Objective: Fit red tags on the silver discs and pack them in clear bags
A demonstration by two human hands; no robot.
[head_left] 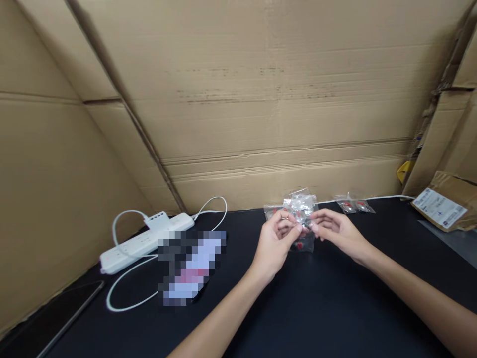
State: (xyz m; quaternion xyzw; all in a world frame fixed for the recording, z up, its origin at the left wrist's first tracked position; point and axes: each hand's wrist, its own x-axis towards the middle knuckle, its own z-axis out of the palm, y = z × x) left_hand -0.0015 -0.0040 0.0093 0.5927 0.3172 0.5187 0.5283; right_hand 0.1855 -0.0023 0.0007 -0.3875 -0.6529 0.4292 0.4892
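Near the back of the black table, my left hand (278,238) and my right hand (337,231) meet with fingertips pinched. Between them is a small clear plastic bag (301,244) with a red mark, its upper part covered by my fingers. What is inside it is too small to make out. Right behind my hands lies a heap of similar clear bags (300,201), some with red marks. Two more small bags (354,205) with red marks rest to the right, apart from my right hand.
A white power strip (145,243) with a plugged-in charger and white cable (110,298) lies at left. Nearby are a blurred-out flat object (196,268) and a dark flat device (55,318). Cardboard walls (261,119) surround the table (316,308). A labelled brown package (443,204) sits at right.
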